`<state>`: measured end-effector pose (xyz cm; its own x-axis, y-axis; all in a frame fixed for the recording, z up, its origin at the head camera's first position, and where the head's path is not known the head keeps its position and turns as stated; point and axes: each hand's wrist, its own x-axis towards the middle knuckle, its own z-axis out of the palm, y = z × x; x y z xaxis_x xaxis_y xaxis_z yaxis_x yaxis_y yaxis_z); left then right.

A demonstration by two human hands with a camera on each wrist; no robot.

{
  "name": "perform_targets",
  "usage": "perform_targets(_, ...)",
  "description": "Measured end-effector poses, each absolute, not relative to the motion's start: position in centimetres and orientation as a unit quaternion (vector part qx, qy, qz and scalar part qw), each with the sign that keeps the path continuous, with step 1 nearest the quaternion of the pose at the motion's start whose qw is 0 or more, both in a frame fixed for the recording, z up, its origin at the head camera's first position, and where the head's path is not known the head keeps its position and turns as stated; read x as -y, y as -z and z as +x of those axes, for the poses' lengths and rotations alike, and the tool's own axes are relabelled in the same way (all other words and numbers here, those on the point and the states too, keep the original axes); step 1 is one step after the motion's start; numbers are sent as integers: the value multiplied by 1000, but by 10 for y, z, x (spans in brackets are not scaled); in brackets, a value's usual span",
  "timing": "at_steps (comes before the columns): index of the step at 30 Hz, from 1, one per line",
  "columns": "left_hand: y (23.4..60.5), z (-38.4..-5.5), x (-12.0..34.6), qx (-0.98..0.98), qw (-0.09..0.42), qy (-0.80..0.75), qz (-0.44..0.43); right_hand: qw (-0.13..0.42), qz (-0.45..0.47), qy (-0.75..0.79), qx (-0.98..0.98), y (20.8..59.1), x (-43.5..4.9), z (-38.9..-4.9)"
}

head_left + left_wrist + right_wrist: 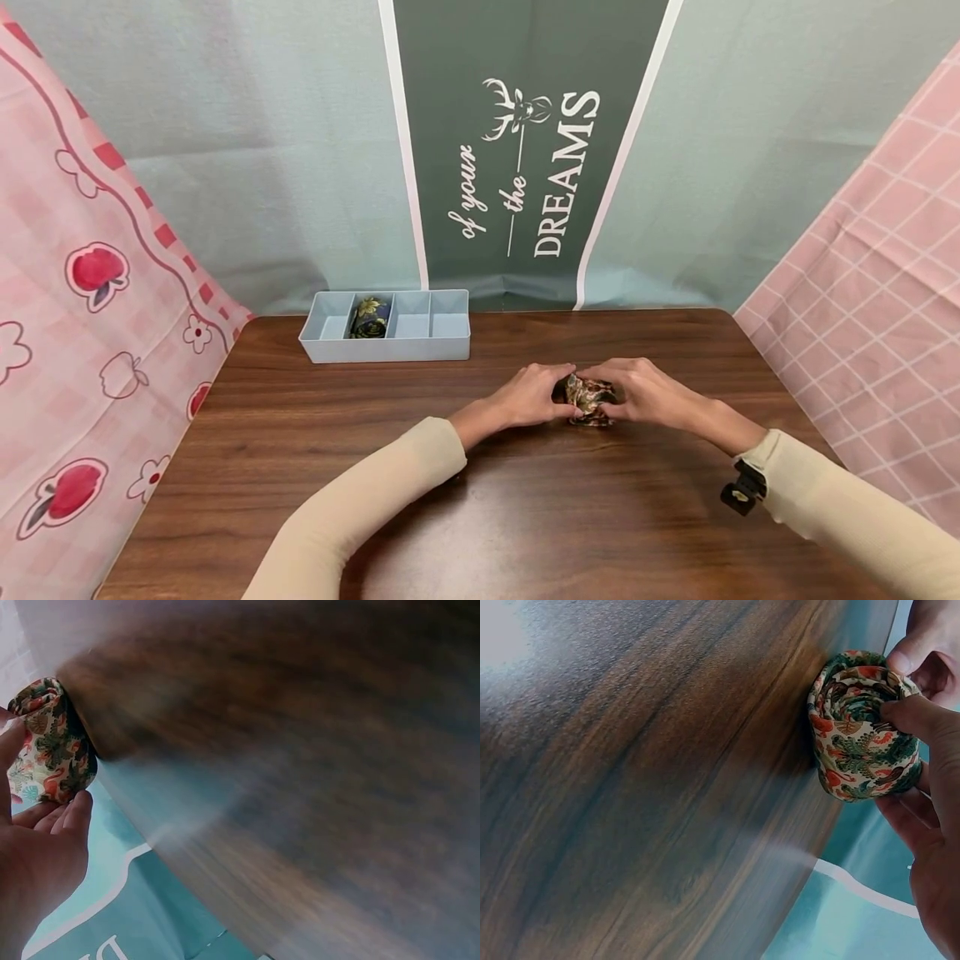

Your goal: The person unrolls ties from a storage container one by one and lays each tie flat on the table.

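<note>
A rolled-up cloth (866, 754) with a flamingo and leaf print stands on the table, its spiral of layers showing at the top in the right wrist view. From the right, my right hand (648, 396) grips it, thumb at the top rim and fingers along the side. My left hand (528, 396) holds the opposite side between thumb and fingers. In the left wrist view the printed roll (56, 750) sits between left thumb and fingertips. Both hands partly cover the roll in the head view.
A light blue divided tray (390, 350) stands at the back left of the brown wooden table (570, 517). One of its compartments holds a dark rolled cloth with yellow flowers (370, 318). Printed curtains (330, 167) hang behind and at both sides.
</note>
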<state>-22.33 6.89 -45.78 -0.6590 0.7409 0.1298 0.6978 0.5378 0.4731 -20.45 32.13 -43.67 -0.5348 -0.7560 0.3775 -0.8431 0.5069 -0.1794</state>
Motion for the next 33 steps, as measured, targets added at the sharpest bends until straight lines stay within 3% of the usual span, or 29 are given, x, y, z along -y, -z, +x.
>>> perform_targets(10,457,-225,-65,-878,42,-242,411,137,480,-175,849,441,-332,-209)
perform_targets(22,458,-226,-60,-867,35,-226,442,76,493,-172,849,439,-345,-211)
perform_targets(33,458,-226,-58,-871,34,-138,470,66,496,-157,851,439,-356,-213)
